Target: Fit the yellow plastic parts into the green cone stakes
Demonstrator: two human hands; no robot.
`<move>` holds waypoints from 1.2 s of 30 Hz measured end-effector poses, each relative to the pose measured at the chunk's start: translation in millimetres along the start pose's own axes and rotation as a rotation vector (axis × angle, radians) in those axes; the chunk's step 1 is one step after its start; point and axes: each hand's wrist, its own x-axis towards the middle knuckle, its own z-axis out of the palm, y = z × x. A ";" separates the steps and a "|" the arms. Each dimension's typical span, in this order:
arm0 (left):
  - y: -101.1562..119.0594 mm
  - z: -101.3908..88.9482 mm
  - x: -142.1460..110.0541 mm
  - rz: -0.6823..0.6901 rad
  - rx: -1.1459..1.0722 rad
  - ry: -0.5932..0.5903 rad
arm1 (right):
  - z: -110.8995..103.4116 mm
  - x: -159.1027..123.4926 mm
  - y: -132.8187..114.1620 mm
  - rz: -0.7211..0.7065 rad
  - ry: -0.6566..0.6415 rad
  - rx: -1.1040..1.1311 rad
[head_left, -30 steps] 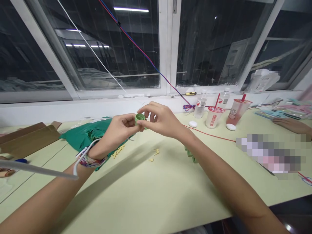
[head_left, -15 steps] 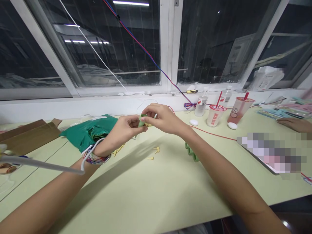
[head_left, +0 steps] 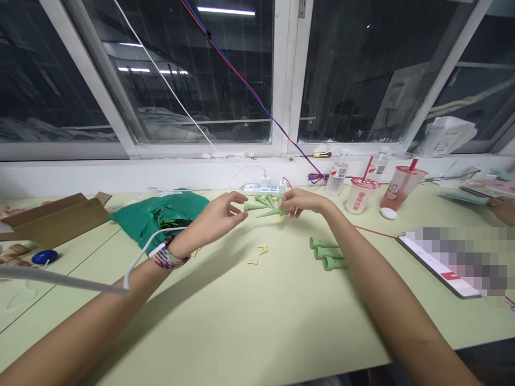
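Observation:
My right hand pinches the wide end of a green plastic spike, whose tip points left. My left hand is apart from it, its fingers parted and nothing seen in them. Close to my left fingertips lies the wide end of another green spike, and several more green spikes fan out behind. Three hollow green spikes lie beside my right forearm, partly covered by it. Small yellow plastic pieces are on the table before my hands.
A green plastic bag and an open cardboard box are at left, near a blue ball. A power strip lies by the wall. Drink cups, bottles, a tablet and another person's hand are at right.
My hands have moved apart; both were together on a green piece. My left hand has let go and the right has moved right with a spike. The view has shifted slightly.

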 end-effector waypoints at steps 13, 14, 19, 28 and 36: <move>7.3 -2.7 -2.2 0.024 0.017 -0.049 | 5.4 25.9 38.9 0.082 0.213 -0.079; 7.4 -2.8 -2.2 0.026 0.019 -0.047 | 6.6 27.1 39.4 0.074 0.254 -0.081; 7.2 -3.1 -1.8 0.031 0.027 -0.044 | 14.9 33.2 43.2 0.081 0.413 -0.057; 12.1 -2.7 -4.0 0.018 0.023 -0.061 | 8.0 31.9 38.3 0.073 0.493 0.093; 8.7 -0.9 -3.7 0.035 0.022 -0.081 | -14.7 -8.2 3.5 0.086 0.266 -0.037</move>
